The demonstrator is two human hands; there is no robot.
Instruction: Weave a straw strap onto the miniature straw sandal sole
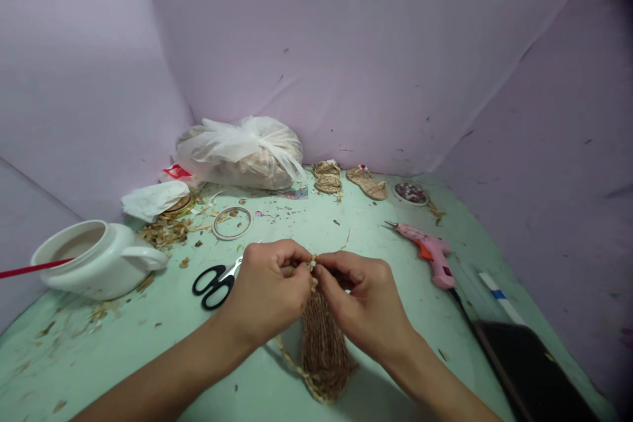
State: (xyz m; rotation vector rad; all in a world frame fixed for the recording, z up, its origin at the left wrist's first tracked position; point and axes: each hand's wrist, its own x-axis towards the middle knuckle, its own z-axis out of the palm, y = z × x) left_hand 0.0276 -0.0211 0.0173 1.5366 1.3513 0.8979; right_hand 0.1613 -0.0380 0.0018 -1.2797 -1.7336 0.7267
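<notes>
A brown woven straw sole lies on the table between my wrists, its far end partly hidden by my fingers. Along its near left edge curls a pale braided straw cord. My left hand is closed in a pinch at the far tip of the sole, on the cord there. From the other side my right hand pinches the same spot, fingertips almost touching the left ones. Something small and white shows between the fingertips, too small to name. Scissors with black handles lie beside my left hand, blades partly covered by it.
A pink glue gun lies right, near a dark phone-like slab. A white pot with a red stick stands left. Behind are a tied plastic bag, tape ring, small straw sandals and a round dish.
</notes>
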